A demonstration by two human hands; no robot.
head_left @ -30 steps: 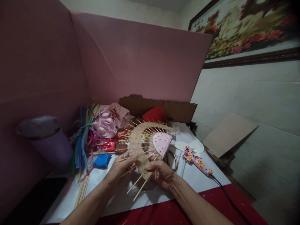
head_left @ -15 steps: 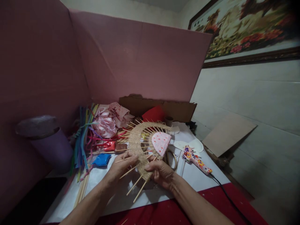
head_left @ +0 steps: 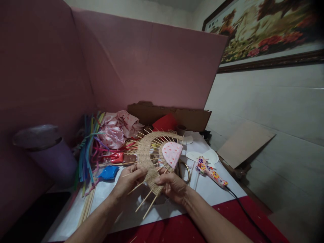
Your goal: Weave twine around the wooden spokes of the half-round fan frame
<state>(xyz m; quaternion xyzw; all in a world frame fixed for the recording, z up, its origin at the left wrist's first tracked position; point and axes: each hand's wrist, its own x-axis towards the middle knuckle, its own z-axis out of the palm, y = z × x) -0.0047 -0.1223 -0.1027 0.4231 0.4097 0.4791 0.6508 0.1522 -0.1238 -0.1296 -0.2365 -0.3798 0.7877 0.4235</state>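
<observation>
Above the white sheet (head_left: 202, 194) at the table's near edge, you hold a half-woven crescent of straw-coloured cord (head_left: 149, 152) threaded over a fan of thin wooden skewers (head_left: 146, 206), with a pink dotted fabric half-disc (head_left: 172, 153) fixed at its centre. For the weaving in hand, it would serve you to keep each pass of cord pressed snug against the row before it and to steady the spokes so their spacing stays even; the bare skewer ends at the bottom look free to splay. Your left hand (head_left: 129, 182) is closed in a narrow pinch on the woven band's outer edge, fingers curled over the skewers there. Your right hand (head_left: 173, 187) is likewise closed, fingertips gripping the lower end of the weave from the inner side. Just beside the right hand lie scissors (head_left: 186, 170) and a dotted glue gun (head_left: 211, 172) with its cord trailing off the table. Behind the work sit coloured strips (head_left: 87, 148), pink fabric (head_left: 116, 131) and a cardboard box (head_left: 177, 116).
</observation>
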